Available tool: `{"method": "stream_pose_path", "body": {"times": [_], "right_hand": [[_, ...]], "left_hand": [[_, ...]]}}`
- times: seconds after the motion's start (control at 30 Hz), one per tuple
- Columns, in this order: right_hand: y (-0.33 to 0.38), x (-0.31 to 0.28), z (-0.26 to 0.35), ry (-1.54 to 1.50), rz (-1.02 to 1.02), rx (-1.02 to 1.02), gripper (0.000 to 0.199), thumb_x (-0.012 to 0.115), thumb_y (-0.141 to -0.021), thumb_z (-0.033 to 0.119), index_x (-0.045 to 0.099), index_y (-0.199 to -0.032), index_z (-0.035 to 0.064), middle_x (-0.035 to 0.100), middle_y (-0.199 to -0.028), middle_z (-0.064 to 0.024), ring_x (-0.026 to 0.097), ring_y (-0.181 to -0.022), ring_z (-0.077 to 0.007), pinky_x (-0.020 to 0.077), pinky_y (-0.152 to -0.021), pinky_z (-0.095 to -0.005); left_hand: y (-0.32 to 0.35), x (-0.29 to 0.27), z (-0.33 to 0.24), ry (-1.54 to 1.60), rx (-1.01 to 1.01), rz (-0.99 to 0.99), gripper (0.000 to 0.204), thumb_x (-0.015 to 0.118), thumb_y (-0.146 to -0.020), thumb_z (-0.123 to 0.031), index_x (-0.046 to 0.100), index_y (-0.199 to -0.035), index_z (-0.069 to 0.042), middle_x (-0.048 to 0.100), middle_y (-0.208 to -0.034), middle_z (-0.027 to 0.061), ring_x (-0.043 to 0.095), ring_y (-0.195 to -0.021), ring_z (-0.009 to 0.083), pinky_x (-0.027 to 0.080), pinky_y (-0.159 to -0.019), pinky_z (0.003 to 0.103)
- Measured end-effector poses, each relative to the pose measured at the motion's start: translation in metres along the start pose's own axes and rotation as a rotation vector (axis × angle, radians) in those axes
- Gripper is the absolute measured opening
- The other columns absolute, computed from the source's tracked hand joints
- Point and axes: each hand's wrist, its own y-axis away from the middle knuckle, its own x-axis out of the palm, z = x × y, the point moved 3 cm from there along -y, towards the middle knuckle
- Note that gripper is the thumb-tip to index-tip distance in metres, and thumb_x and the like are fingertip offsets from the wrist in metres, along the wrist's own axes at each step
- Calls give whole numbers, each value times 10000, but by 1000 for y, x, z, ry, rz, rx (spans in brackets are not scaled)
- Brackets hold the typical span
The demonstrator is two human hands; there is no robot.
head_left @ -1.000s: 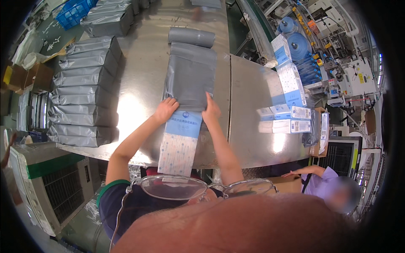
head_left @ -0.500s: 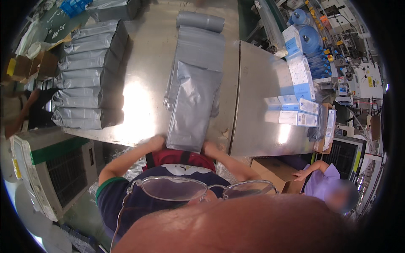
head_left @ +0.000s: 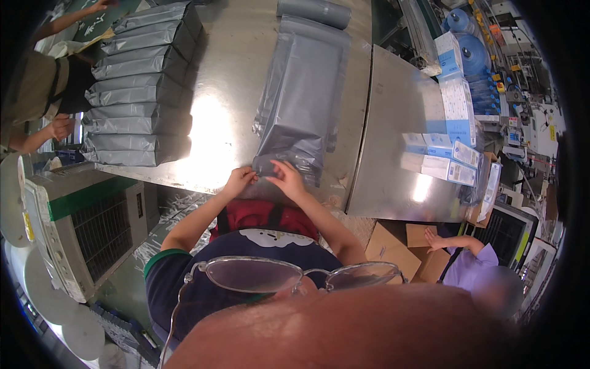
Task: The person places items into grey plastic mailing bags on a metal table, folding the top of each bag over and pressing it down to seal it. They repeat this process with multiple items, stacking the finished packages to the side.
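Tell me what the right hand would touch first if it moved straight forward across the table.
Probably the grey plastic bag: the right hand already pinches its near edge, and the bag lies directly ahead on the metal table.

Navy short-sleeved shirt (head_left: 184, 283) — green cuff trim, red apron (head_left: 264, 216), clear-rimmed glasses (head_left: 295, 275)

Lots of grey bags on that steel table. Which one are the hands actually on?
The grey bag lying on the centre pile, at the table's near edge: left hand and right hand both pinch its near end. The stacked bags at left lie untouched.
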Motion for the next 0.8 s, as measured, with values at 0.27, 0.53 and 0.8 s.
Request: {"method": "stream_pose_path", "body": {"times": [0.27, 0.53, 0.8], "right_hand": [[53, -22, -58, 13, -208, 86, 157, 566, -711, 171, 513, -713, 23, 484, -637, -96, 482, -573, -227, 387, -522, -306], [72, -115, -42, 984, 374, -196, 453, 487, -691, 153, 397, -1136, 144, 517, -854, -59, 529, -737, -211, 402, -669, -323], [-6, -142, -46, 465, -30, -250, 153, 477, -693, 102, 547, -828, 80, 529, -692, -91, 517, -718, -246, 397, -635, -316]], "left_hand": [[-5, -6, 28, -79, 42, 147, 105, 462, -762, -74, 541, -807, -22, 528, -683, 59, 484, -570, 118, 383, -519, 225], [-25, -4, -76, -1522, 1146, 196, 367, 486, -650, -106, 478, -1016, -77, 437, -1110, 65, 319, -1117, 206, 205, -947, 450], [-71, -22, -98, -657, 821, -102, 151, 483, -696, -124, 548, -642, 2, 560, -634, 72, 553, -693, 221, 371, -820, 366]]}}
